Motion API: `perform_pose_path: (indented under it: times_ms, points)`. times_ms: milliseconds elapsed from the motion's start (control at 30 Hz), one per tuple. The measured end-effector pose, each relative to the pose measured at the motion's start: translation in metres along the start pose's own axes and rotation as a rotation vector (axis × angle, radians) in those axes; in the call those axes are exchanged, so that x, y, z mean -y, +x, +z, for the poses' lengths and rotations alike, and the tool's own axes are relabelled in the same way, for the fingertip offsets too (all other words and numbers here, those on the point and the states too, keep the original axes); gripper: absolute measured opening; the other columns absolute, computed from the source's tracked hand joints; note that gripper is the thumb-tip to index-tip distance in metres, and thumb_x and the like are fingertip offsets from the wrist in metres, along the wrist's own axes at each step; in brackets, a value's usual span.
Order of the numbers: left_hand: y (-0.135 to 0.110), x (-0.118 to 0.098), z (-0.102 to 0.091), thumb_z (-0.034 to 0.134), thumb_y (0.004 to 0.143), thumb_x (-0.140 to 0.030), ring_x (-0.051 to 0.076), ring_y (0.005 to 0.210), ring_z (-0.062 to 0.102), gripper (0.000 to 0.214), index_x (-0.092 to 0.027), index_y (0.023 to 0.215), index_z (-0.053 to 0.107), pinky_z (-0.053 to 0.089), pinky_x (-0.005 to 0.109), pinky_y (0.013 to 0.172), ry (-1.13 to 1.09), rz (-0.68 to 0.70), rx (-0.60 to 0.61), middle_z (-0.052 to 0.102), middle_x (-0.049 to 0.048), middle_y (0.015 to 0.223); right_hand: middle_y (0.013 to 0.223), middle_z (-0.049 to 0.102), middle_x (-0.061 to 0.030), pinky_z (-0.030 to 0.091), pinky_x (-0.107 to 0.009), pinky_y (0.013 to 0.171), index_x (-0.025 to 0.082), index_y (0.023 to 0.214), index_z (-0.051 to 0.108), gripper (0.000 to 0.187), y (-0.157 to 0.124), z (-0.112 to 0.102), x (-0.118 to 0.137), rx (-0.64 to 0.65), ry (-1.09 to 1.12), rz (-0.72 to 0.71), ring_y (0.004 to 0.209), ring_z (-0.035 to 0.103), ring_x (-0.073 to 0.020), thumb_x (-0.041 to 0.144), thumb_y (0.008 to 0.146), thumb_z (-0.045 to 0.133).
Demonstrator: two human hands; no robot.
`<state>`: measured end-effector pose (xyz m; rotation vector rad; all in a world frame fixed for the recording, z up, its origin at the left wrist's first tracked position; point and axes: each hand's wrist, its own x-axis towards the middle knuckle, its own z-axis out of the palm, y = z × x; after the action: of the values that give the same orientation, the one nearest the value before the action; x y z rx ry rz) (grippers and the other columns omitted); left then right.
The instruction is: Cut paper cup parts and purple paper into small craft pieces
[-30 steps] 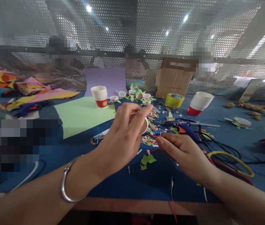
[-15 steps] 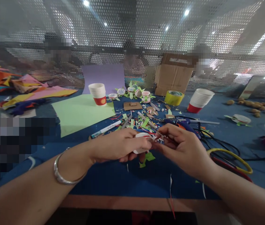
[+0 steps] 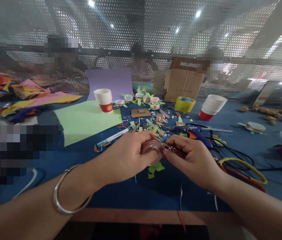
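Note:
My left hand [image 3: 131, 155] is closed round a small cut paper cup base [image 3: 149, 146], white with a red band, held just above the blue table [image 3: 131, 190]. My right hand [image 3: 193, 160] meets it from the right, fingers pinched on a thin red and white paper strip [image 3: 169, 146] at the cup's edge. Green paper scraps [image 3: 155, 168] lie right under both hands. A silver bangle sits on my left wrist.
Behind the hands lie paper scraps, a pen [image 3: 112, 137], a green sheet [image 3: 86, 120], a stack of paper cups [image 3: 104, 99], a tipped cup stack [image 3: 212, 106], yellow tape [image 3: 185, 104], a glue gun [image 3: 198, 132] with cables, and a cardboard box [image 3: 184, 80]. Other people sit beyond a perforated screen.
My left hand came down from a raised position with the cup piece. My right hand closed in from the right and now pinches the strip against it.

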<state>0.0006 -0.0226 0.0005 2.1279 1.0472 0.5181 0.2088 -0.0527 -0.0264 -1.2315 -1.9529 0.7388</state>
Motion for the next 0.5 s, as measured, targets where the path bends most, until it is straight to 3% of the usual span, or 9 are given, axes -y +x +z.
perform_pose_path:
  times_ms: [267, 500]
  points:
    - [0.0038, 0.0022, -0.0034, 0.056, 0.093, -0.034, 0.015, 0.069, 0.055, 0.022, -0.017, 0.086, 0.068, 0.038, 0.025, 0.06, -0.13, 0.015, 0.153, 0.063, 0.0007, 0.077, 0.08, 0.06, -0.001, 0.039, -0.021, 0.065, 0.015, 0.086, 0.063, 0.023, 0.0, 0.0005, -0.0026, 0.147, 0.257, 0.077, 0.074, 0.051, -0.0112, 0.035, 0.096, 0.056]
    - [0.0087, 0.0054, -0.0061, 0.063, 0.092, -0.037, 0.012, 0.068, 0.048, 0.024, -0.014, 0.085, 0.065, 0.037, 0.023, 0.059, -0.374, 0.005, 0.344, 0.055, -0.0007, 0.074, 0.081, 0.058, -0.0003, 0.039, -0.018, 0.064, 0.014, 0.088, 0.065, 0.018, -0.0015, 0.0003, -0.0034, 0.21, 0.525, 0.072, 0.072, 0.048, -0.0077, 0.031, 0.093, 0.064]
